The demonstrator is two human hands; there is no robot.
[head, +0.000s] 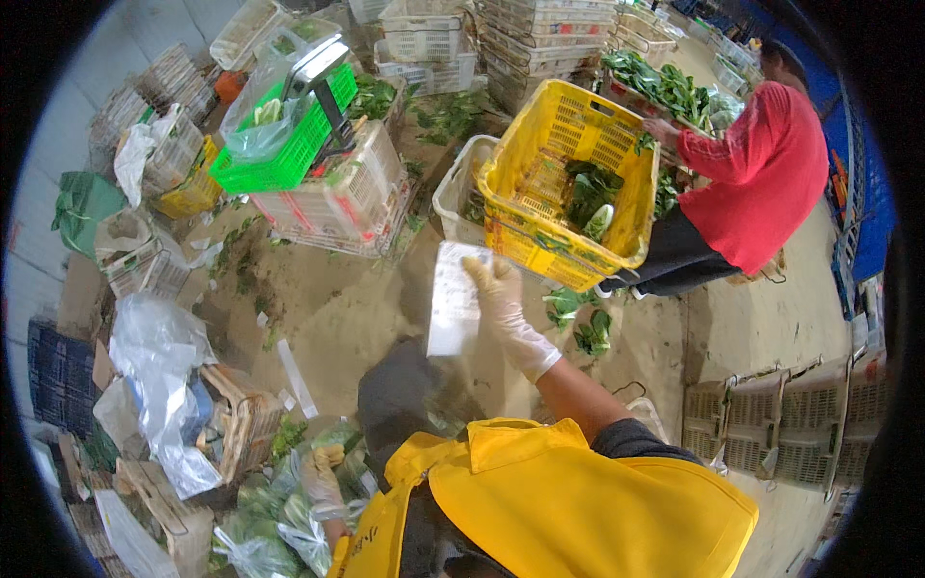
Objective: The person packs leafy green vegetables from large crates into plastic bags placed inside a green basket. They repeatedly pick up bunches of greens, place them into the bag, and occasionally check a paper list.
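Gripped in my gloved right hand [501, 303] is a white paper slip [454, 300] bearing writing, held over the floor. Just beyond it, a yellow plastic crate [571, 253] holds some leafy greens [596, 195] and sits partly over a white crate [452, 184]. My left hand [323, 473], also gloved, is low at the left, its fingers curled, beside plastic bags of green vegetables [264, 513]. Whether those fingers hold anything cannot be told.
A bright green basket [271, 173] and a scale [318, 65] stand on a crate at upper left. At right a person in red [766, 166] handles leafy greens. Stacked crates [542, 43] stand behind; loose leaves [592, 332] lie on the floor.
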